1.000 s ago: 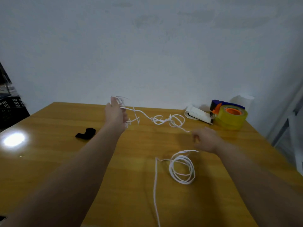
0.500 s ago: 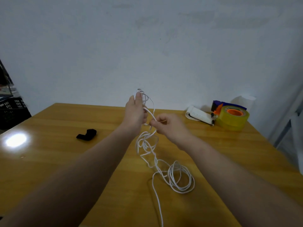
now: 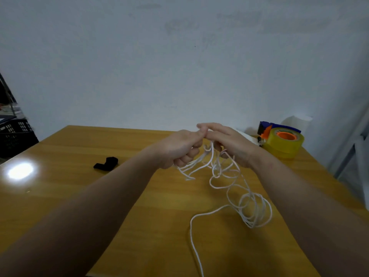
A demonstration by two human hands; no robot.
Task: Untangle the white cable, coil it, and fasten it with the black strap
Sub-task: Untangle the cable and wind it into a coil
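Near far table (image 3: 99,140) edge, white cable (image 3: 252,224)

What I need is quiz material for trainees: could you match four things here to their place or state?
1 white cable; 2 black strap; 3 tape roll; 4 left hand.
A far right corner of the table; B grips bunched strands; C lies alone on the left; D hangs tangled, loops on table.
Pairs: 1-D, 2-C, 3-A, 4-B.

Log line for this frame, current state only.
stage: untangling | left hand: grips white cable strands | right hand: over tangle, grip hidden | black strap: lying on table, unheld
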